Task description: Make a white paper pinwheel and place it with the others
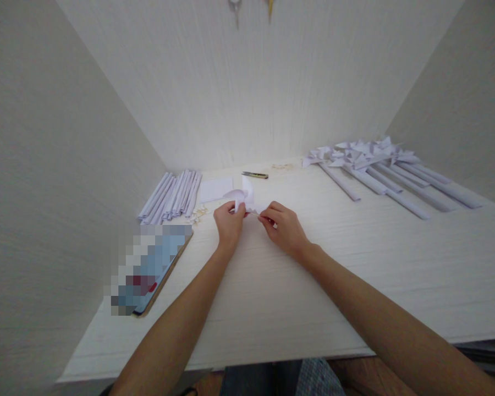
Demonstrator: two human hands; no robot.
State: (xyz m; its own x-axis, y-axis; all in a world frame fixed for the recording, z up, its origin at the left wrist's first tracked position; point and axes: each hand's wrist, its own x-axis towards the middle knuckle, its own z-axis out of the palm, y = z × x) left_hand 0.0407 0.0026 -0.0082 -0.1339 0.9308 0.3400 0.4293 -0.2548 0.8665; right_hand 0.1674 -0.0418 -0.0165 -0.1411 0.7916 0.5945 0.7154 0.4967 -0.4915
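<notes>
My left hand [230, 223] is closed, thumb and fingers pinching a white paper pinwheel [247, 191] whose curved blades stand up above the fingertips. Close by on the right, my right hand [284, 226] is also closed, its fingertips pressed together at the end of a thin, pale piece [253, 212] that reaches toward the pinwheel. What that piece is stays too small to make out. Just behind the left hand lies a stack of white paper squares [215, 190]. A small pair of thread snips [254, 175] rests beyond the pinwheel.
Rolled paper tubes [175, 195] lie bundled at the left. Finished pinwheels on paper sticks [367, 159] are piled at the back right. A phone [160, 269] lies front left. Small pale bits [198, 213] are scattered near the tubes. Walls enclose the white table [272, 308].
</notes>
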